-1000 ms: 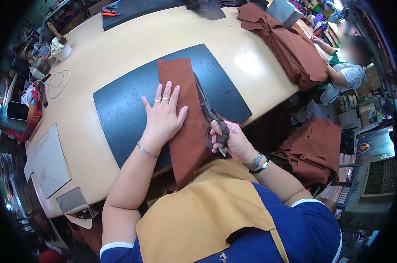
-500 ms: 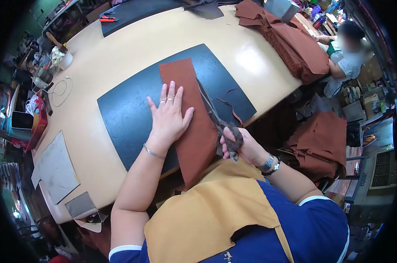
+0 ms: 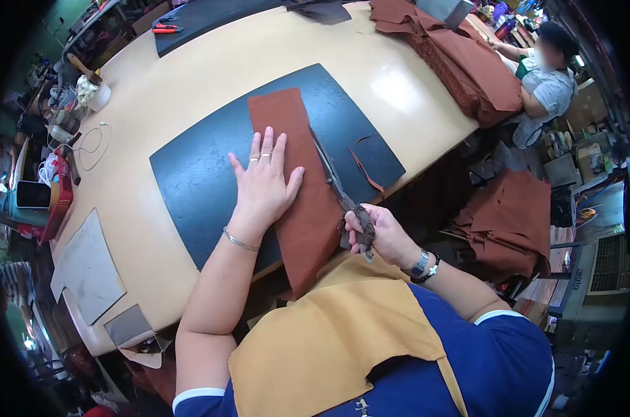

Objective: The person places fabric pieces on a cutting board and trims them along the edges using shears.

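Russet, matte strip (image 3: pixel 311 215) lies under the spread left hand (image 3: pixel 265 186), the right hand (image 3: pixel 390 238) clenching cloth-wrapped scissors (image 3: pixel 336 183).

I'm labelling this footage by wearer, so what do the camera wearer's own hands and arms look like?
Short blue sleeves edged in white. The bare left hand has slim rings on two neighbouring fingers and a silver-coloured chain bracelet. The bare right hand has a silver-coloured wristwatch and a dark bracelet with a pale cross-shaped charm.
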### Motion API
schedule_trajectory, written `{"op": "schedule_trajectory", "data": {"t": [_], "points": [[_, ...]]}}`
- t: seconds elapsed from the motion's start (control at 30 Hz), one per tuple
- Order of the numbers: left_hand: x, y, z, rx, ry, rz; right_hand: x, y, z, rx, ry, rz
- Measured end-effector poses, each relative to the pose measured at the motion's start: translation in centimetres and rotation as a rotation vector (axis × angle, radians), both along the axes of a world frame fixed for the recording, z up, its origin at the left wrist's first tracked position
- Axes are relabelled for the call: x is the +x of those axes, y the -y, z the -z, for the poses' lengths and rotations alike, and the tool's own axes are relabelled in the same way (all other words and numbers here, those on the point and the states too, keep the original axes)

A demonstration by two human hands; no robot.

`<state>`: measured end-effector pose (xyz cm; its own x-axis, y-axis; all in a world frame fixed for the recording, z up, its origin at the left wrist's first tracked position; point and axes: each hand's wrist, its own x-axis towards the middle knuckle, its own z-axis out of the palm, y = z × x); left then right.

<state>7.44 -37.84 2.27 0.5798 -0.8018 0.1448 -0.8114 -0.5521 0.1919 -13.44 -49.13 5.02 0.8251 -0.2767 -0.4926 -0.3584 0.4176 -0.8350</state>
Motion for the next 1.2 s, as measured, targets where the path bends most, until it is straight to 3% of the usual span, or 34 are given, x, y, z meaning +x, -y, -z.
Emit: {"op": "schedule_trajectory", "data": {"t": [1.2], "points": [[-0.2,-0.1,0.0,-0.008,-0.012,0.006,3.3,0.8,-1.0,-0.006,-0.028,0.056]]}}
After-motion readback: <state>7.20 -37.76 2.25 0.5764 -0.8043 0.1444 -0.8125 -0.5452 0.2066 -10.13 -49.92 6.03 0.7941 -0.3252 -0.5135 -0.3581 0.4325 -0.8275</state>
